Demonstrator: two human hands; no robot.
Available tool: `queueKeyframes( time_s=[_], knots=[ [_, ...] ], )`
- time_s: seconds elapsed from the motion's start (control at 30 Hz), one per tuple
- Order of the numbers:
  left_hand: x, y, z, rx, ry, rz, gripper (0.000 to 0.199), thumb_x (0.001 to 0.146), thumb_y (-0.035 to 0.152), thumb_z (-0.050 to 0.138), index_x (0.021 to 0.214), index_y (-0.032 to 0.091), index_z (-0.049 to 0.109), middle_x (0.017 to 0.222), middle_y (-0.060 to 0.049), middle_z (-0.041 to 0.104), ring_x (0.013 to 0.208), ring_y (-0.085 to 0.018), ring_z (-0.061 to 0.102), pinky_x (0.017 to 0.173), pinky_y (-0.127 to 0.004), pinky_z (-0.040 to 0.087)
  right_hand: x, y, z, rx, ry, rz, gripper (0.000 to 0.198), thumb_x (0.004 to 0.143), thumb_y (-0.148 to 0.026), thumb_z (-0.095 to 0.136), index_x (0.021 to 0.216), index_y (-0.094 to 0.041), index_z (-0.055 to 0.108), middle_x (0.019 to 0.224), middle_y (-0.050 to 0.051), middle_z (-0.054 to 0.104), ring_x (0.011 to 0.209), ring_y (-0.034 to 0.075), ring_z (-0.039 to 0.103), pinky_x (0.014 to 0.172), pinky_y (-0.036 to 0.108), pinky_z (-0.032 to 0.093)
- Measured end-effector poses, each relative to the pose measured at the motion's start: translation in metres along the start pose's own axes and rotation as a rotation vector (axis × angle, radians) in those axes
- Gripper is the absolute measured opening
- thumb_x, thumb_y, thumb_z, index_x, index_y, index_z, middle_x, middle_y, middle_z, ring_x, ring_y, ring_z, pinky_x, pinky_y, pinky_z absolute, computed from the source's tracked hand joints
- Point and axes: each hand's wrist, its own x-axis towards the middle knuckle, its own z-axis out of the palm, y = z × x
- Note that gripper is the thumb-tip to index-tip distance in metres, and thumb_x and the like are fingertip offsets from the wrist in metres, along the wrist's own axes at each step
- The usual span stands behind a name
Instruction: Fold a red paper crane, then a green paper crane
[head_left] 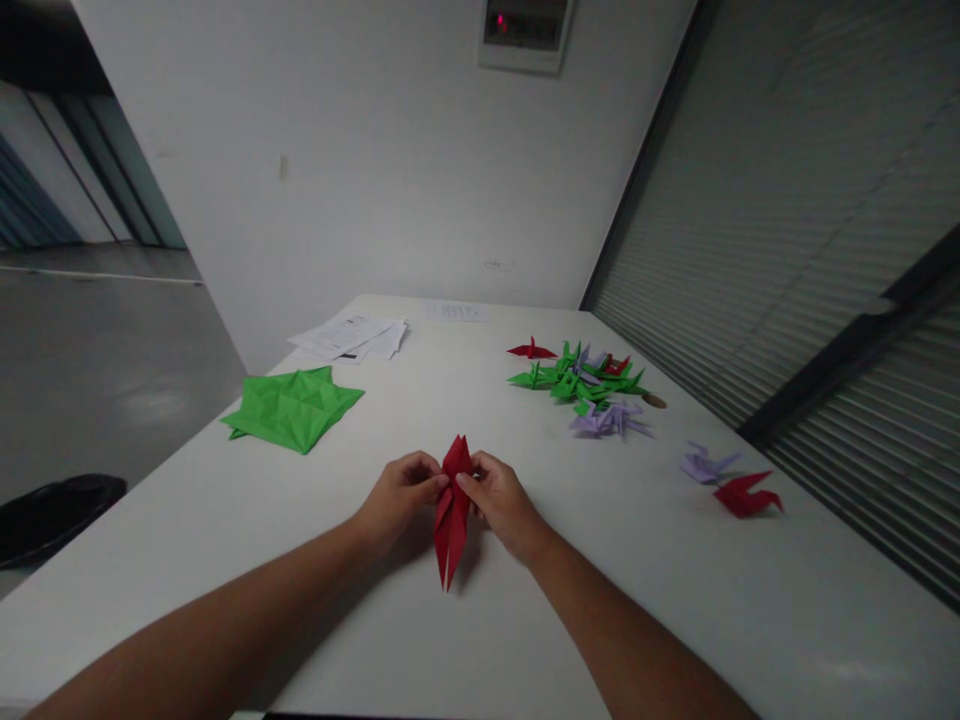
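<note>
A partly folded red origami paper [452,530] is held upright in front of me, long and narrow, with two points at the bottom and a split top. My left hand [405,492] pinches its left edge between thumb and fingers. On the other side, my right hand [501,497] grips the right edge, its thumb lying on the paper's front. Some fingertips of both hands are hidden behind the paper.
Creased green paper sheets [296,408] lie to the left, with printed papers [352,337] behind. At the right are a pile of folded cranes [577,378], a lilac crane [705,463] and a red crane [746,495]. A black bin [56,515] stands off the table's left edge.
</note>
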Motion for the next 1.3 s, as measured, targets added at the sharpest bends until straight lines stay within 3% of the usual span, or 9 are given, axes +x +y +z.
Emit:
queueKeyframes(
  time_s=[0.27,0.47,0.73,1.0,1.3],
  knots=[
    [-0.001,0.003,0.005,-0.025,0.030,0.054,0.035,0.069,0.031,0.089,0.072,0.018,0.057,0.062,0.002,0.062,0.058,-0.012,0.057,0.057,-0.024,0.043,0.000,0.004,0.003,0.061,0.045,-0.055,0.033,0.082,-0.036,0.070,0.092,-0.027,0.040,0.076,-0.008,0.051,0.049,0.008,0.044,0.047,0.021,0.035],
    [0.000,0.002,0.002,0.007,0.062,0.080,0.029,0.070,0.030,0.087,0.074,0.017,0.061,0.064,0.002,0.061,0.060,-0.012,0.056,0.060,-0.025,0.045,0.002,0.011,-0.002,-0.042,0.038,-0.146,0.024,0.082,-0.029,0.068,0.085,-0.024,0.044,0.078,-0.005,0.047,0.066,0.012,0.046,0.060,0.023,0.038],
    [0.001,-0.001,0.001,-0.047,0.033,0.027,0.036,0.065,0.023,0.091,0.080,0.018,0.058,0.069,0.002,0.065,0.063,-0.012,0.061,0.062,-0.024,0.047,0.003,0.016,-0.005,-0.061,0.100,-0.177,0.025,0.081,-0.027,0.070,0.086,-0.024,0.046,0.082,-0.003,0.055,0.070,0.014,0.052,0.065,0.026,0.043],
    [0.002,0.000,0.000,-0.076,0.039,-0.009,0.040,0.064,0.025,0.092,0.084,0.018,0.059,0.077,-0.002,0.071,0.070,-0.017,0.067,0.068,-0.030,0.054,-0.001,0.000,-0.001,0.040,0.108,-0.129,0.038,0.072,-0.036,0.085,0.088,-0.023,0.053,0.082,0.000,0.062,0.074,0.016,0.060,0.069,0.029,0.049],
    [-0.001,0.001,-0.001,0.003,0.053,0.041,0.025,0.071,0.032,0.088,0.077,0.014,0.071,0.072,-0.002,0.068,0.066,-0.013,0.060,0.063,-0.024,0.046,-0.001,-0.001,0.000,0.089,0.070,-0.099,0.030,0.072,-0.038,0.085,0.077,-0.021,0.060,0.075,0.000,0.063,0.071,0.016,0.057,0.068,0.030,0.048]
  ],
)
